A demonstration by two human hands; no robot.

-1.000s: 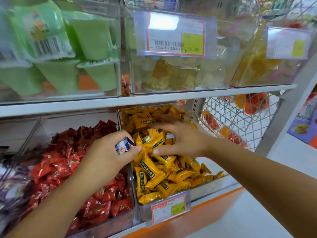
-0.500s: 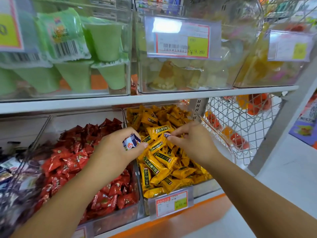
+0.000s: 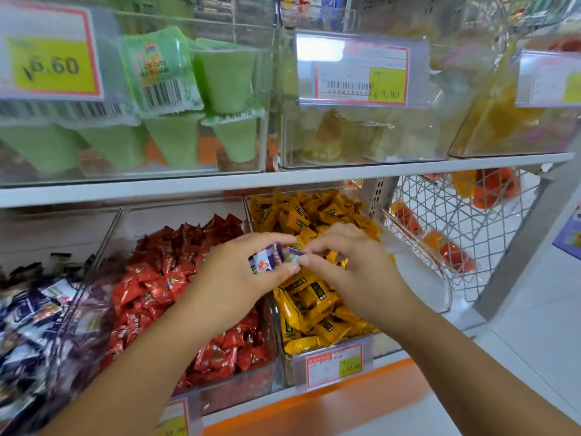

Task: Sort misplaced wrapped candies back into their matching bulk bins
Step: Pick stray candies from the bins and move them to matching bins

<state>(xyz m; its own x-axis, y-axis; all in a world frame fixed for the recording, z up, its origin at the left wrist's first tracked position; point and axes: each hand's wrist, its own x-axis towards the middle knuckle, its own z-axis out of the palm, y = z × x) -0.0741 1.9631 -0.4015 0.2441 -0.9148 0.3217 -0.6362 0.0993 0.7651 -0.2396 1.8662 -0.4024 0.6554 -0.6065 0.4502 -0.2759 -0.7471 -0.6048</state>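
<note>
My left hand point(image 3: 239, 278) holds purple-and-white wrapped candies point(image 3: 265, 262) between thumb and fingers, above the divide between the red and yellow bins. My right hand point(image 3: 352, 272) pinches another small purple-and-white candy point(image 3: 294, 255) and brings it against the ones in my left hand. Below lie the clear bin of yellow-wrapped candies point(image 3: 311, 303) and the bin of red-wrapped candies point(image 3: 163, 284). At the far left is a bin of purple-and-white candies point(image 3: 34, 313) that look like the held ones.
The upper shelf carries clear bins of green jelly cups point(image 3: 176, 89), pale sweets point(image 3: 361, 136) and yellow-orange sweets point(image 3: 509, 121), each with a price tag. A wire basket point(image 3: 456, 234) with orange packets stands at the right. An orange-edged shelf lip point(image 3: 314, 401) runs below.
My right hand has picked a purple-and-white candy out of the yellow bin and moved left to meet my left hand. The view has shifted left, showing the purple bin.
</note>
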